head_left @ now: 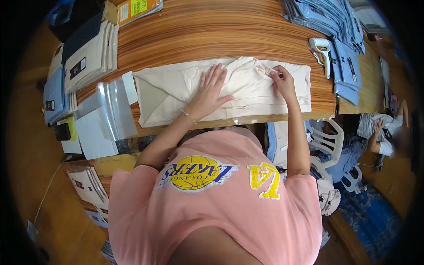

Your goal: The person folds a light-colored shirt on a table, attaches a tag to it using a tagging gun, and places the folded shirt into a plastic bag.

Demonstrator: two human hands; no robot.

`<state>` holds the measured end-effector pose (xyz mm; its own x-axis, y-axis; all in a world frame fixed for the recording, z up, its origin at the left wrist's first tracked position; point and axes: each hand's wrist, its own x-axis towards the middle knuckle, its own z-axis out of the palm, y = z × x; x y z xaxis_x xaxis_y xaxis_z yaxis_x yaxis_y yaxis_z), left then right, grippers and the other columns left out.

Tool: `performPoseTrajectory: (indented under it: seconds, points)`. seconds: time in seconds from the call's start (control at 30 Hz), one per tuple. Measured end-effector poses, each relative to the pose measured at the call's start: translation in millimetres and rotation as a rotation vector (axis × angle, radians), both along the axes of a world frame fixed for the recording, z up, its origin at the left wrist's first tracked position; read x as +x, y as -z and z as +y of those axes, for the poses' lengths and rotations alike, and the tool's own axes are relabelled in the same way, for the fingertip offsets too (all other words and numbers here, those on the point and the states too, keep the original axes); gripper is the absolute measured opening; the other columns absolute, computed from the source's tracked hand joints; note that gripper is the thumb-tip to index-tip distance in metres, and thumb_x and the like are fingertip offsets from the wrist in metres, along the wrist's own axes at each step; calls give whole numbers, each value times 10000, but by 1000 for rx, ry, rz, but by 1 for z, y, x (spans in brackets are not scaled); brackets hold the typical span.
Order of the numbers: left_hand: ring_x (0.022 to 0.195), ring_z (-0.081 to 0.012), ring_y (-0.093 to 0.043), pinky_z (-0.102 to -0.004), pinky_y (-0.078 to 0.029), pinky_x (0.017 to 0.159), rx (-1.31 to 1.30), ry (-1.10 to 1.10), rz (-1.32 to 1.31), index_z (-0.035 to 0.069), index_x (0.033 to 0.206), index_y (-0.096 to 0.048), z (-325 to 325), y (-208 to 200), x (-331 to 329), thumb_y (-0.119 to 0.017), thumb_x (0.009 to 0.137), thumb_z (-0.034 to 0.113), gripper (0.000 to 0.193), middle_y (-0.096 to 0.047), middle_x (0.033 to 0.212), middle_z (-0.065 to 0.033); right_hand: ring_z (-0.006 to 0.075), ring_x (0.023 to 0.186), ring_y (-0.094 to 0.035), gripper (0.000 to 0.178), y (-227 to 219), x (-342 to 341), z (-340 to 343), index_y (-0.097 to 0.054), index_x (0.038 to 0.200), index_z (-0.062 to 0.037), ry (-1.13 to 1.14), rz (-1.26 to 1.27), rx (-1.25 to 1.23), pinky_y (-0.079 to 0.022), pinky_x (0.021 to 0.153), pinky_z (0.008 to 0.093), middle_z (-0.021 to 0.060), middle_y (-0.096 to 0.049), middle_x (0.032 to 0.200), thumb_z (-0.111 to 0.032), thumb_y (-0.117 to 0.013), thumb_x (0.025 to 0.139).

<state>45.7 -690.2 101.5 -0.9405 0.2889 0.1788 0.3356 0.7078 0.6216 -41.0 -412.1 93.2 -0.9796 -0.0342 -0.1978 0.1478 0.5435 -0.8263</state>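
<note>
A cream cloth garment (159,110) lies folded lengthwise along the near edge of the wooden table, wrinkled across its middle. My left hand (208,93) rests flat on it, left of the middle, with fingers stretched and the thumb out to the right. Toward the garment's right part, my right hand (284,82) pinches a fold of the cream cloth near its far edge between thumb and fingertips. The exact kind of garment cannot be made out.
Clear plastic sleeves (115,106) and white sheets (96,134) lie at the left, near packed beige garments (90,59). At the right are a white lint roller (325,53) and stacked blue garments (329,17). A white plastic chair (333,141) and another person (384,130) are beyond.
</note>
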Motion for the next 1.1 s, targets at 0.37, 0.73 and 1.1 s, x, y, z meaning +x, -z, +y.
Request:
performPoseTrajectory:
  seconds: [0.37, 0.73, 1.1]
  points:
    - [1050, -271, -489, -413, -380, 881, -22, -170, 266, 96, 854, -641, 9, -4, 9, -676, 768, 139, 103, -577, 1059, -79, 57, 605, -475, 122, -3, 4, 9, -587, 884, -25, 2, -52, -133, -392, 526, 213, -6, -554, 707, -129, -642, 849]
    - [1160, -303, -454, -425, -333, 1000, -114, -288, 32, 56, 1125, -582, -116, -7, -16, -595, 857, 233, 321, -550, 1187, -114, 47, 567, -380, 120, 26, 1, 24, -601, 897, -18, 30, 11, -163, -332, 508, 211, -48, -457, 620, -105, -649, 831]
    - [1266, -319, -329, -528, -187, 1052, -640, -567, -95, 69, 1021, -593, -168, 1, -12, -638, 821, 284, 297, -435, 1305, -129, 93, 626, -437, 203, 25, -2, 13, -607, 971, -18, 95, 141, -9, -387, 557, 236, 15, -499, 702, -139, -658, 817]
